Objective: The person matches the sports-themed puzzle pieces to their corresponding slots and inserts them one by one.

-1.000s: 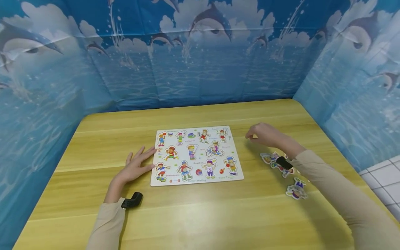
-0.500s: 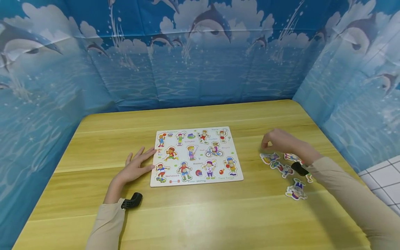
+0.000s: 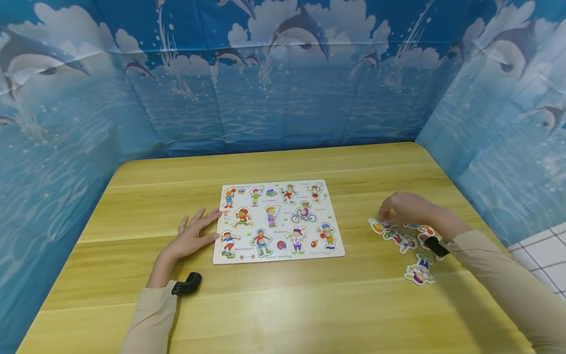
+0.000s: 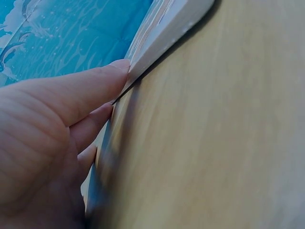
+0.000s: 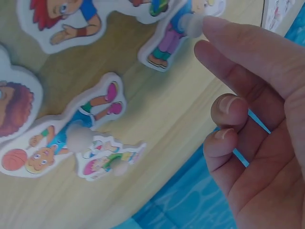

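My left hand (image 3: 190, 241) lies with spread, straight fingers against the left edge of a white puzzle board (image 3: 249, 238) printed with children playing sports. In the left wrist view, the thumb (image 4: 107, 83) touches the board's edge (image 4: 164, 43). My right hand (image 3: 404, 209) is over the loose puzzle pieces on the right. In the right wrist view, its thumb tip (image 5: 214, 24) is right at the pale knob (image 5: 191, 26) of a figure piece in pink trousers (image 5: 169, 43). The forefinger is just below the knob, and the other fingers curve loosely.
Several more knobbed pieces lie close together, among them a basketball player (image 5: 62, 138) and a red-haired figure (image 5: 62, 28). Another piece (image 3: 420, 270) lies nearer the front. The wooden table (image 3: 283, 305) ends at a dolphin-print curtain (image 3: 283, 108) behind.
My right hand has moved right and towards me, from beside the board to over the loose pieces. The left hand and the board have stayed in place.
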Available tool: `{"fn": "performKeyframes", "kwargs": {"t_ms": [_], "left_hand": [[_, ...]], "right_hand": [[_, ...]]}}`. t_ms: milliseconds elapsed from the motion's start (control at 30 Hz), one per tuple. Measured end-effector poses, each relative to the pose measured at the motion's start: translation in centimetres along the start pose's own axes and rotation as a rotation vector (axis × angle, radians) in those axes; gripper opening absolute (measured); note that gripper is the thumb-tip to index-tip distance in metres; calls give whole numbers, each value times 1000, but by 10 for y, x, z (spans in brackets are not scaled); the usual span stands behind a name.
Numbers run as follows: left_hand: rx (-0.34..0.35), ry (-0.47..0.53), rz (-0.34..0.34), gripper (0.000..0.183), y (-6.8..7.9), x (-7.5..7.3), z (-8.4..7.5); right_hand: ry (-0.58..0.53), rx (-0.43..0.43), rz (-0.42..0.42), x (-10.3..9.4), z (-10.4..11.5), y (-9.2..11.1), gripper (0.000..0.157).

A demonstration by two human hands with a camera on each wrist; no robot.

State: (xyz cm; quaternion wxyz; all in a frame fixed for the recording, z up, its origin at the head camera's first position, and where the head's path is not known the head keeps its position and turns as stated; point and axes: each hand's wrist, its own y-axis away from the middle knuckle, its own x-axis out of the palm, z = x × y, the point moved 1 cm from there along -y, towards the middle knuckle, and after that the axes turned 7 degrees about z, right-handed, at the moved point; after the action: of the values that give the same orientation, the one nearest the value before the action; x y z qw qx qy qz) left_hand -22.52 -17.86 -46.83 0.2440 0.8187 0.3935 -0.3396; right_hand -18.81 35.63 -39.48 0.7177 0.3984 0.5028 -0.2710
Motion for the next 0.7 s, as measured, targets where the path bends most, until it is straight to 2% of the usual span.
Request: {"fn": "performKeyframes", "kwargs": {"t_ms": [267, 533, 700], "left_hand": [[-3, 4, 2, 62, -1, 0, 0], [-11, 4, 4, 62, -1, 1, 0], [-15, -4, 3, 61, -1, 0, 0]], "right_hand": [[-106, 11, 18, 6, -2, 2, 13], [-130, 29, 9, 12, -7, 0, 13], [-159, 15, -25, 15, -10, 1, 11]]}}
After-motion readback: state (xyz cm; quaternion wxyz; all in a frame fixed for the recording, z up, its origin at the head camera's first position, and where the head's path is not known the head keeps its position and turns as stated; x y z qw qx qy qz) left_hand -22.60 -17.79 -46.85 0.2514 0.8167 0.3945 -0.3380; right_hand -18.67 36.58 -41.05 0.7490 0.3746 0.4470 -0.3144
